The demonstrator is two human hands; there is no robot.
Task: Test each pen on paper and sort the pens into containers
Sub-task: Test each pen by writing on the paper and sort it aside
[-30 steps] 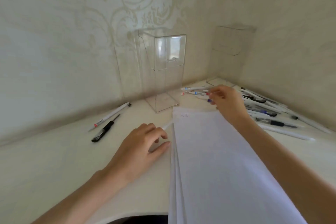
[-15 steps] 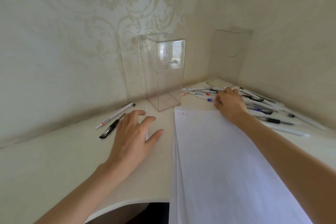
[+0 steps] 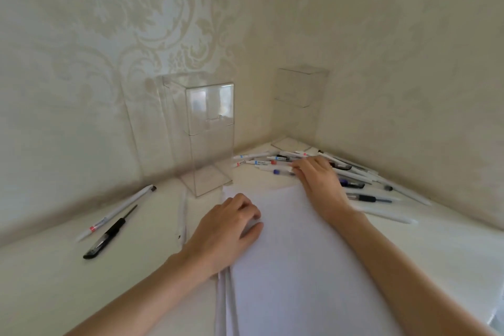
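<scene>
Where the cream desk (image 3: 54,281) meets the patterned wall at the left of the frame, a white pen with a red band (image 3: 117,213) and a black pen (image 3: 109,234) lie side by side, well apart from the others. Right of them a plain white pen (image 3: 182,215) lies alone, just in front of a tall clear container (image 3: 207,136) that stands upright near centre. Left hand (image 3: 226,229), centre frame: resting on the upper left corner of the paper stack (image 3: 300,267), fingers loosely curled and close together, thumb flat on the sheet, gripping nothing. The paper runs from centre down to the lower edge. A second clear container (image 3: 298,106) stands in the corner of the walls, upper right of centre. Below it a loose pile of pens (image 3: 360,180) spreads along the right wall. Right hand (image 3: 319,180): palm down on the pile's left end, fingers close together, tips on the pens. Cannot tell whether they pinch one.
</scene>
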